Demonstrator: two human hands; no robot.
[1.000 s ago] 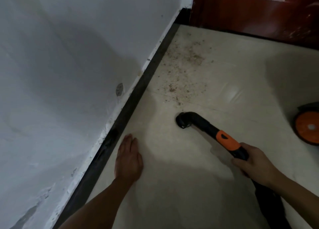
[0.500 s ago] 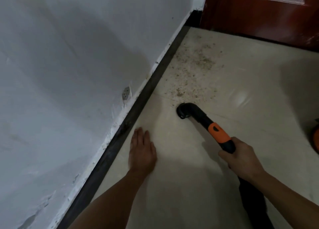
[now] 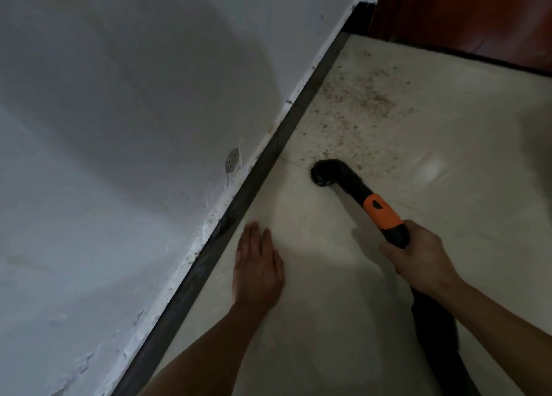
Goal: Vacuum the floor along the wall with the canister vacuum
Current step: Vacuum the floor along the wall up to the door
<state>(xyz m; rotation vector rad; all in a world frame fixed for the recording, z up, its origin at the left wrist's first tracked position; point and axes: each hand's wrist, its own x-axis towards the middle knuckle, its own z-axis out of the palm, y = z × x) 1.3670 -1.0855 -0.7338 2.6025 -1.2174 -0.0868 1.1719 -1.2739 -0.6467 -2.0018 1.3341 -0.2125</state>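
My right hand (image 3: 416, 261) grips the black and orange vacuum handle (image 3: 380, 210). Its curved black nozzle (image 3: 324, 173) sits mouth-down on the beige tiled floor (image 3: 448, 216), at the near edge of a patch of brown dirt (image 3: 355, 103). The black hose (image 3: 436, 336) runs back under my right forearm. My left hand (image 3: 258, 267) lies flat on the floor with straight fingers, close to the dark skirting board (image 3: 239, 210) of the white wall (image 3: 134, 127). The canister is out of view.
A dark red door (image 3: 466, 16) closes off the far end of the floor. A small round mark (image 3: 233, 161) sits low on the wall, and the paint along the skirting is chipped.
The nozzle has slid forward along the floor to the edge of the dirt patch. My view has shifted forward and left, so the orange canister wheel at the right is gone.
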